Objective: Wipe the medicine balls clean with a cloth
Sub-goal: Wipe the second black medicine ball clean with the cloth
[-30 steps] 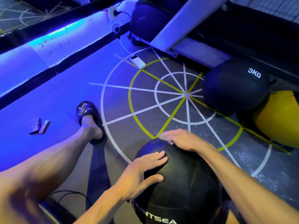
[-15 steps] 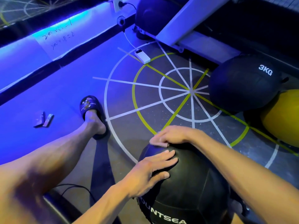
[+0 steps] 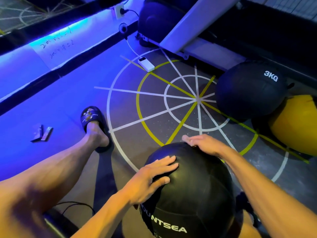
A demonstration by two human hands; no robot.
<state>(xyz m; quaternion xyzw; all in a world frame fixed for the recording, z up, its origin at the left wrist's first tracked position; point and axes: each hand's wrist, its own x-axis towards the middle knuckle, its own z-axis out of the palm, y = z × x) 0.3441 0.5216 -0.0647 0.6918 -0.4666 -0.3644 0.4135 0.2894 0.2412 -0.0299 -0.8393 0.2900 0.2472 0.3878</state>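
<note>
ball logo (image 3: 169, 226) cut by hand, yellow ball (image 3: 298, 124) cropped at edge.

floor (image 3: 140, 107): dark speckled, marked with white and yellow circles and spokes, washed blue toward its left edge.
power bank (image 3: 146, 64): white, flat on the outer white circle near the floor's far edge; a white cable (image 3: 131, 47) runs from it toward the wall.
small fan (image 3: 123, 29): black, round, against the dark strip at the wall's foot.
wall socket (image 3: 119, 10): white, with a black plug in it.
paper sheet (image 3: 58, 47): taped to the wall, handwritten, unreadable.
two small flat packets (image 3: 42, 133): side by side near the floor's left edge.
slipper (image 3: 92, 119): dark, with a pattern on the strap, worn on a foot just outside the outer circle.
white slanted beam (image 3: 185, 21): at the far edge, resting on a pale base.
</note>
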